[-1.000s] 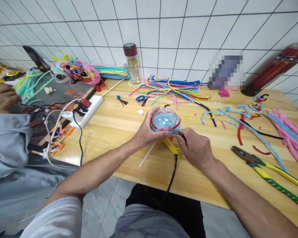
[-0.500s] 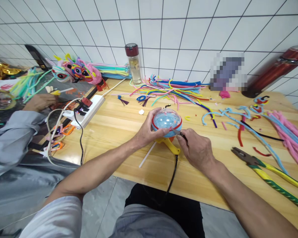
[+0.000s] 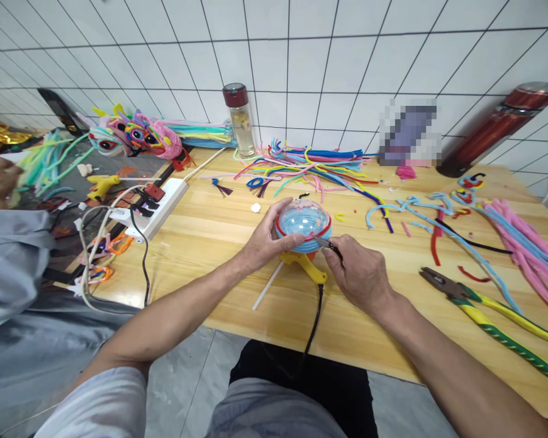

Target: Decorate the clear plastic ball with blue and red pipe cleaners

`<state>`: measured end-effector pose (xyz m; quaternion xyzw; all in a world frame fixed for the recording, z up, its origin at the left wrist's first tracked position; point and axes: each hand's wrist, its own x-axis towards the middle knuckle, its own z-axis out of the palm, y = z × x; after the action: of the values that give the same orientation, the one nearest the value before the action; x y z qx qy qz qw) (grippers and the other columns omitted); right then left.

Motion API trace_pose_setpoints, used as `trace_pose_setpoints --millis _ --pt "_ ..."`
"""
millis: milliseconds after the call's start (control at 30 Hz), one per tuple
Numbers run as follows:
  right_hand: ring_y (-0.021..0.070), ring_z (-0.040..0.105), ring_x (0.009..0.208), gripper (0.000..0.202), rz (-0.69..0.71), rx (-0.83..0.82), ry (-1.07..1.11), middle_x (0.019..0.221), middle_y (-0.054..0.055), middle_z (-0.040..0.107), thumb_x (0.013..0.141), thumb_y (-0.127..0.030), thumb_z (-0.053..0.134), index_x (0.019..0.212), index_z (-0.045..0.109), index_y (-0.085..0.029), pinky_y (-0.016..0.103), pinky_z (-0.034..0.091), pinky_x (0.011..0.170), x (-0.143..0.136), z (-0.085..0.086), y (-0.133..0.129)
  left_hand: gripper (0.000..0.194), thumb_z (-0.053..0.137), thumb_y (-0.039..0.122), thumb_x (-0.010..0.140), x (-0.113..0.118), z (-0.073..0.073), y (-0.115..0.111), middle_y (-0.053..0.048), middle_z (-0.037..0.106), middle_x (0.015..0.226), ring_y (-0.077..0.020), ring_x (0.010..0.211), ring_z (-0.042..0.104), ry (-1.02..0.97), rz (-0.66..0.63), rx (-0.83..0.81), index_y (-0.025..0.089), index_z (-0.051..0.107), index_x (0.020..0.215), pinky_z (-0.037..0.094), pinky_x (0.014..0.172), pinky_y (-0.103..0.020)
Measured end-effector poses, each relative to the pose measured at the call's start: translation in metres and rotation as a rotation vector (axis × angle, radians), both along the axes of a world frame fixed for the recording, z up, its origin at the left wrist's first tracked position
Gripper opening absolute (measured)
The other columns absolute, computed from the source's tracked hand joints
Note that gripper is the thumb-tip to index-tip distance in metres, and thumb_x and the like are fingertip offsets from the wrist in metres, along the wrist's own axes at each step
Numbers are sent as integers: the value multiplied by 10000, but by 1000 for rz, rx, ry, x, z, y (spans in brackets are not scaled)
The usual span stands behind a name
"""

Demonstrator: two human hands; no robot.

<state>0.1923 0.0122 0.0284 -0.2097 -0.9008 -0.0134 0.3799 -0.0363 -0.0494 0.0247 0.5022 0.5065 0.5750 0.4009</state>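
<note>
My left hand (image 3: 271,236) is closed round the side of a clear plastic ball (image 3: 304,216). Light-blue pipe cleaner winds round the ball's lower half, topped by a red band. In my right hand (image 3: 357,267) is a small pointed metal tool (image 3: 325,243) with a dark handle; its tip meets the ball's front right side below the red band. Whether it is a knife or tweezers I cannot tell. Directly below the ball lies a yellow hot glue gun (image 3: 311,269), partly hidden, with a white glue stick (image 3: 267,287) poking out to the left and a black cord.
Green-yellow pliers (image 3: 488,316) lie at the right, near pink and blue pipe cleaners (image 3: 525,249). More pipe cleaners (image 3: 319,161) are heaped by the wall, beside a glass bottle (image 3: 242,125). A red thermos (image 3: 497,131) leans there. A power strip (image 3: 164,207) and a co-worker's sleeve (image 3: 13,261) are left.
The co-worker's hand has let go of another yellow glue gun and drawn back left. My hands keep their hold on the ball and tool; the view has shifted slightly.
</note>
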Motion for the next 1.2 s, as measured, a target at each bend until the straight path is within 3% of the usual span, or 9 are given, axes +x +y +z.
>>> trace_pose_setpoints --millis 133,400,567,767,1200 --pt "129 625 632 298 1 2 15 735 5 676 1138 -345 487 984 673 -169 259 396 587 0 -1 0 999 906 624 701 0 -2 1 -157 576 1560 -397 1480 536 -17 -24 -3 227 489 1518 464 1232 -544" --pt "134 629 660 303 -10 -26 -10 769 15 688 1138 -355 469 998 672 -179 262 392 599 2 -6 1 864 812 619 783 -12 -26 7 -97 566 1605 -381 1538 483 -103 -98 75 282 523 1524 417 1274 -546" --pt "136 633 651 301 -16 -29 -8 769 16 697 1137 -358 473 985 667 -184 261 397 590 2 -4 1 964 860 632 730 -8 -16 5 -129 570 1598 -400 1511 511 -82 -94 47 258 497 1541 449 1246 -544" --pt "136 638 647 308 -14 -6 26 757 15 695 1147 -344 457 970 649 -181 261 397 588 1 -1 1 943 881 633 725 -4 -3 4 -147 590 1582 -398 1499 531 -51 -75 32 226 535 1502 454 1245 -525" --pt "129 626 648 359 -20 -42 22 752 12 688 1158 -390 430 979 658 -178 268 385 590 1 -4 1 957 904 628 691 -5 -8 7 -157 607 1553 -398 1477 548 -40 -66 43 215 538 1473 472 1222 -514"
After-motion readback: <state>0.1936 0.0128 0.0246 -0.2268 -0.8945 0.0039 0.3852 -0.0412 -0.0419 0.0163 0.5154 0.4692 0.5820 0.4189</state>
